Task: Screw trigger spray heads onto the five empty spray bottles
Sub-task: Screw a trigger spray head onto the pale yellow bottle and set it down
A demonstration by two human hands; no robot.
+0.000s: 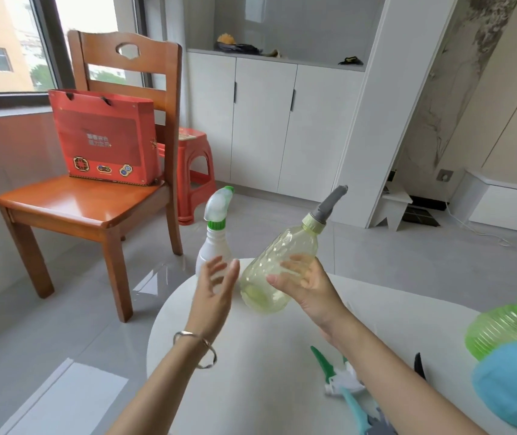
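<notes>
Round white table (251,387) fills the foreground, wooden chair (94,196) off to the left! Above the table's far side, the right hand (306,285) grips a pale yellow bottle (277,271), tilted, grey spray head (329,204) fitted on top. Left hand (216,287) is open, fingers spread, just beside it. White bottle (211,246) with a green collar stands upright behind. Loose spray heads (342,378) lie near the right forearm.
</notes>
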